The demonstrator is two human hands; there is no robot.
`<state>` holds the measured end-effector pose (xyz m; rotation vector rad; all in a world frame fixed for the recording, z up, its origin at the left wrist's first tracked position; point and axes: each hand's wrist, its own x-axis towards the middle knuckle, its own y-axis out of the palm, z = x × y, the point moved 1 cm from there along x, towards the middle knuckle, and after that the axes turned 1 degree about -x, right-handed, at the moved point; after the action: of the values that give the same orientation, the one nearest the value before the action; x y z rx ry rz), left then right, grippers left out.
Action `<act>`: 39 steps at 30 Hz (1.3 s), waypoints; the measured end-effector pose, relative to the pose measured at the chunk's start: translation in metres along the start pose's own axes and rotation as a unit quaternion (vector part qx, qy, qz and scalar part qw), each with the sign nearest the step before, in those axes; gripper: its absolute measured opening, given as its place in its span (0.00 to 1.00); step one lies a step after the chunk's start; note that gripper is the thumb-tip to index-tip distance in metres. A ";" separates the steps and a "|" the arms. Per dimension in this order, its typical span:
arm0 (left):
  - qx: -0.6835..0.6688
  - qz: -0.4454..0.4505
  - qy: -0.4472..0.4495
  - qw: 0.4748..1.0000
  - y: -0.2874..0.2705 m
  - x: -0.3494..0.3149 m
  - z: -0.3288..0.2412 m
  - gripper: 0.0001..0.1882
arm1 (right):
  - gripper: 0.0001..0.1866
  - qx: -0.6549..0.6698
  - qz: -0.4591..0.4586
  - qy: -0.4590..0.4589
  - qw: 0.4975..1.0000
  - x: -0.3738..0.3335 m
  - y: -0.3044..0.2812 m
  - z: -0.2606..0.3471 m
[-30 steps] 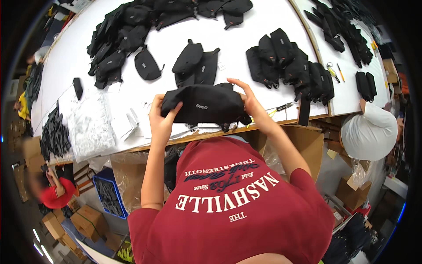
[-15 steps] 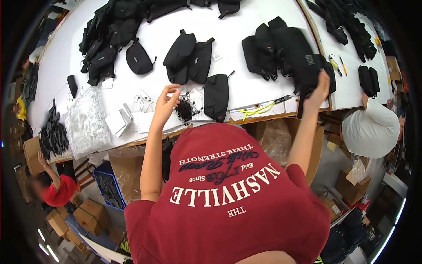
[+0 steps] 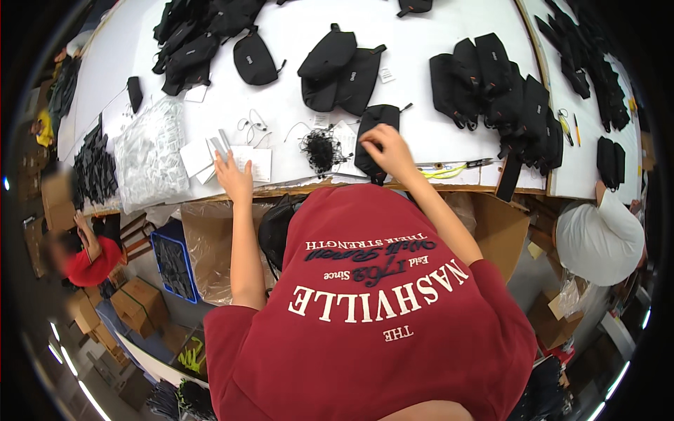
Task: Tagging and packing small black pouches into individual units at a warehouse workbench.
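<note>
My left hand (image 3: pixel 234 177) reaches the folded white cards (image 3: pixel 201 158), its fingers spread and the fingertips at their right edge. Over a black zip pouch (image 3: pixel 375 156) at the table's front edge is my right hand (image 3: pixel 390 151), its fingers curled together. Whether it grips anything there is hidden. Between my hands lies a tangled heap of thin black cords (image 3: pixel 323 150), with white paper tags (image 3: pixel 344 140) beside it. Beyond them, a few black pouches (image 3: pixel 337 70) overlap on the white table (image 3: pixel 288 35).
A pile of black pouches (image 3: pixel 491 77) stands at the right, near a dark phone-like slab (image 3: pixel 508 177) and a yellow-green cord (image 3: pixel 446 170). A clear bag of white pieces (image 3: pixel 151 151) sits at left. Other people work at left (image 3: pixel 91 256) and right (image 3: pixel 597 238).
My right hand has let go of a black pouch at the right pile and moved left to the single pouch. My left hand has moved from beside the cord heap to the white cards.
</note>
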<state>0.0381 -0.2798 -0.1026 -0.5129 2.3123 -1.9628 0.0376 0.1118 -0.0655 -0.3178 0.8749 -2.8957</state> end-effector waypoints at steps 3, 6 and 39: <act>0.032 0.012 0.067 0.997 -0.008 -0.007 -0.009 0.28 | 0.03 -0.030 0.065 -0.050 0.996 0.033 0.045 0.018; 0.026 0.025 0.060 0.998 -0.015 -0.010 -0.023 0.29 | 0.03 -0.057 0.099 -0.095 0.989 0.066 0.088 0.023; -0.630 0.397 -0.202 0.636 -0.095 -0.032 -0.062 0.12 | 0.05 0.142 -0.027 -0.014 0.989 0.107 -0.045 0.179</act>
<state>0.0720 -0.2243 -0.0044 0.1124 2.4675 0.3007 -0.0274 0.0363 0.1233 -0.3580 0.4462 -3.0034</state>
